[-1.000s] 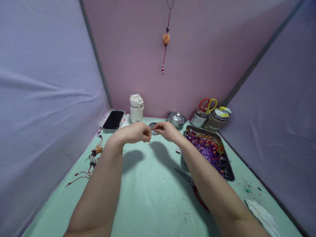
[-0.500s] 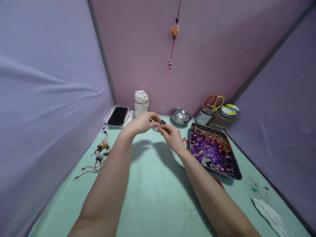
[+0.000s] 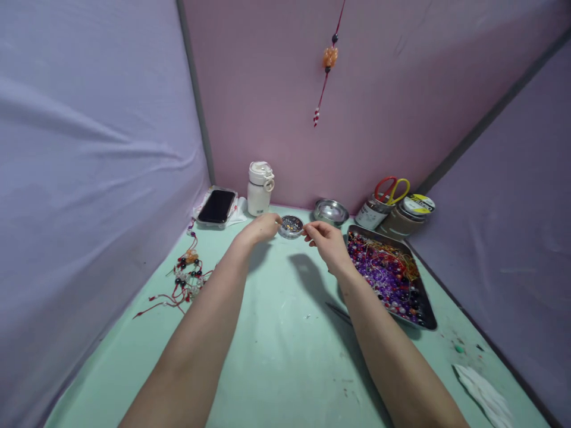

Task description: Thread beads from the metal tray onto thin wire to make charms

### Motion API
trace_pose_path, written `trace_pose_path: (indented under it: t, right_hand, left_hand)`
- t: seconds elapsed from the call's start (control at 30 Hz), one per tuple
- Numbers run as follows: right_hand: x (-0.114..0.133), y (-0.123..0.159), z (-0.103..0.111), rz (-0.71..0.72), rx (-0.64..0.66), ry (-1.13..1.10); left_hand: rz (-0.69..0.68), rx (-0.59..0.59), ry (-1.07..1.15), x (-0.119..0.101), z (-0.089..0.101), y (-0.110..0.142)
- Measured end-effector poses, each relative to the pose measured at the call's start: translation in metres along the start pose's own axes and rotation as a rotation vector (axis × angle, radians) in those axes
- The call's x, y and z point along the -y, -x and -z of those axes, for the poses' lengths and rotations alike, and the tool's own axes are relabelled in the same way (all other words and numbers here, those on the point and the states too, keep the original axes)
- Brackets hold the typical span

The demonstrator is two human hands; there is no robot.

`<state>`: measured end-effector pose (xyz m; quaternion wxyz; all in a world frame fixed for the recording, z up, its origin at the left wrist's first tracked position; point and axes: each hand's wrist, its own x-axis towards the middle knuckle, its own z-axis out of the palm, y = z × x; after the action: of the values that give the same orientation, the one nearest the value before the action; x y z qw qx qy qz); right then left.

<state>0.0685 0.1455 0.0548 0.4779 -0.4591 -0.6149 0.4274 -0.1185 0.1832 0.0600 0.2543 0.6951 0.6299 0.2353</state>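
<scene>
Between our hands, newly parted, we find the round dish [image 3: 291, 227] exposed. Our left hand [image 3: 266, 227] is at its edge, grip unconfirmed; our right hand [image 3: 325, 239] pinches, on what we cannot tell.

The round clear container [image 3: 291, 227], holding small dark and golden pieces, is lying flat on the far middle tabletop [image 3: 276, 333].
</scene>
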Motion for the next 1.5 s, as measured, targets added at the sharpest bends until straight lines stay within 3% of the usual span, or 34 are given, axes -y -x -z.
trace_pose_path:
  t: [0.17,0.33,0.63,1.07,1.5]
  right_hand:
    - [-0.007,0.012,-0.001,-0.074,0.104,0.02]
    - [-0.018,0.03,-0.009,-0.088,0.107,-0.029]
    - [-0.035,0.048,-0.027,-0.038,0.11,-0.056]
    - [-0.044,0.055,-0.03,0.044,0.132,0.022]
    - [-0.06,0.048,-0.026,0.011,0.081,0.043]
  left_hand:
    - [0.055,-0.076,0.165,0.011,-0.023,-0.004]
    - [0.137,-0.18,0.307,0.021,-0.045,0.003]
    - [0.205,-0.236,0.568,0.024,-0.06,0.007]
    - [0.299,-0.104,0.736,0.022,-0.058,0.011]
    - [0.465,0.227,0.821,0.015,-0.038,0.017]
